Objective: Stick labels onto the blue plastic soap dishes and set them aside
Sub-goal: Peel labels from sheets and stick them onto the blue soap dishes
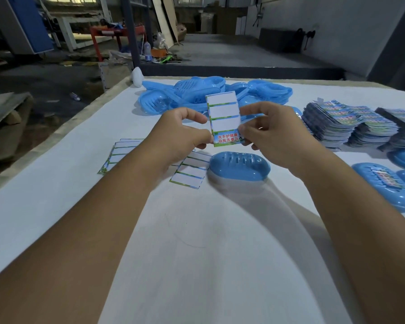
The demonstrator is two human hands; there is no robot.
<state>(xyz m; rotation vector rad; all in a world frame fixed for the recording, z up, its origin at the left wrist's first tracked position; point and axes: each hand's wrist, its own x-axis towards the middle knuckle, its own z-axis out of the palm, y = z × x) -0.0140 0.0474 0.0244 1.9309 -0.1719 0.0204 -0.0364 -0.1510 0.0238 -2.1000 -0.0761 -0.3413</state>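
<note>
Both my hands hold a label sheet (223, 115) upright above the white table. Three of its label spots are blank white; one printed label remains at the bottom. My left hand (181, 134) pinches the sheet's left edge. My right hand (270, 134) pinches the lower right corner at the printed label. Just below the sheet a blue soap dish (239, 166) lies upside down on the table. More blue soap dishes (197, 94) are heaped at the far edge. At the right lies a labelled dish (384, 185).
Stacks of unused label sheets (346, 122) stand at the right. Used-up backing sheets (189, 174) and another pile of backing sheets (119, 153) lie left of the dish. The table (197, 242) drops off at its left edge to a cluttered workshop floor.
</note>
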